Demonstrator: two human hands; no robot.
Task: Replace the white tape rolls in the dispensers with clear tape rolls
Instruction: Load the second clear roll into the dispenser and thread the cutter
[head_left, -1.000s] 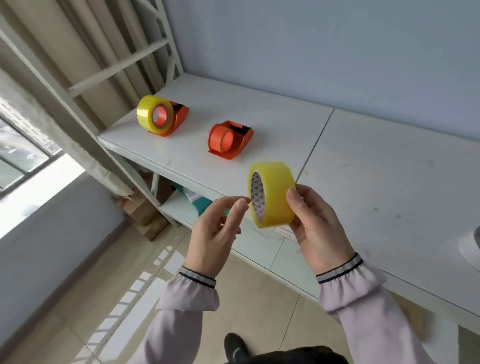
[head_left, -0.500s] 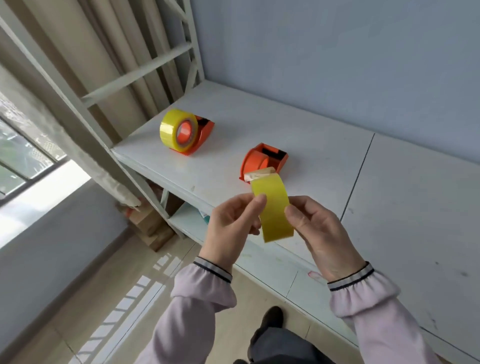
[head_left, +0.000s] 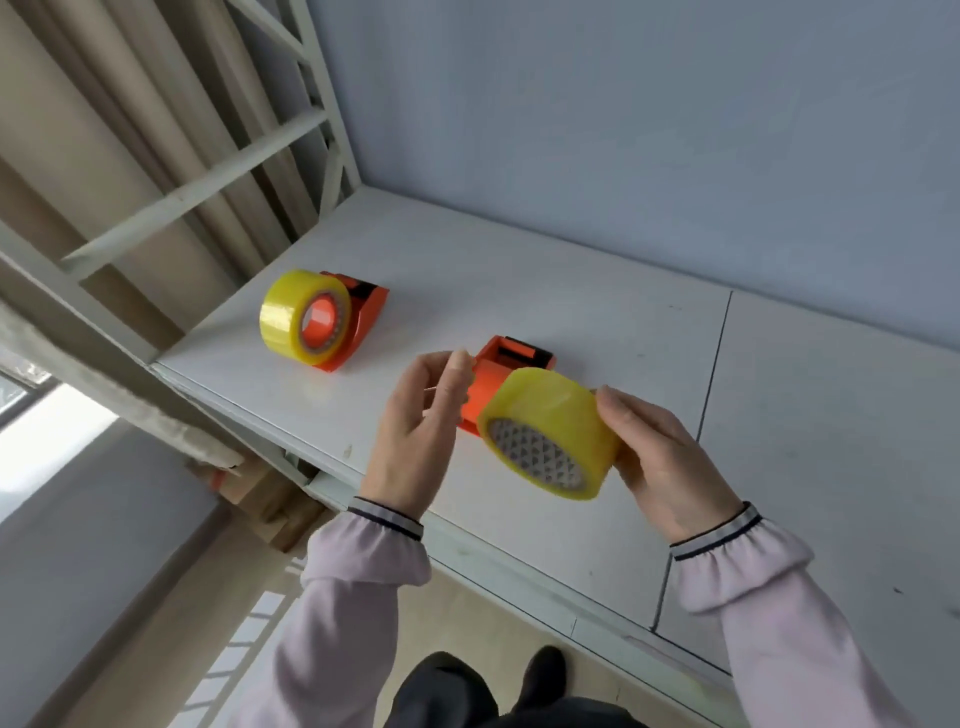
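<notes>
Item: clear tape roll (head_left: 553, 415), glossy yellowish film wound on a core printed with small grey triangles; we read no legible writing. Our right hand (head_left: 660, 457) clamps its outer wall, open core facing down-left toward us, axis tilted. Our left hand (head_left: 415, 431) hovers beside it, fingers loosely curled, thumb and forefinger nearly together, gripping nothing we can make out. Behind the roll: empty orange plastic dispenser (head_left: 511, 364) on the white shelf (head_left: 519, 270). Further left: loaded dispenser (head_left: 319, 322).
</notes>
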